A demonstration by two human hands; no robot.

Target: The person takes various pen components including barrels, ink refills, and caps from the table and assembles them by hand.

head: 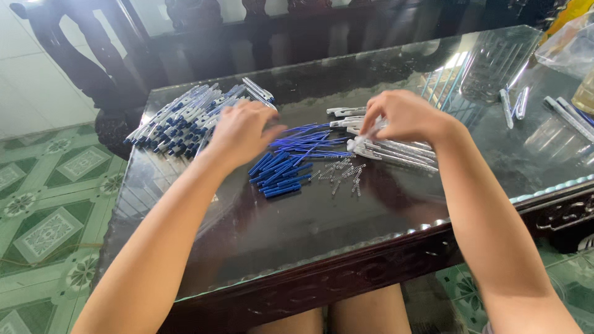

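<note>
My left hand hovers with curled fingers beside the pile of assembled blue-and-white pens, just left of several blue pen refills; whether it holds anything is hidden. My right hand pinches a clear pen barrel above a row of clear barrels. Blue pen grip pieces lie below the refills, and small metal springs are scattered to their right.
The work lies on a dark glass-topped wooden table. A few finished pens and a clear plastic bag sit at the far right. Dark carved chairs stand behind; green patterned floor tiles on the left.
</note>
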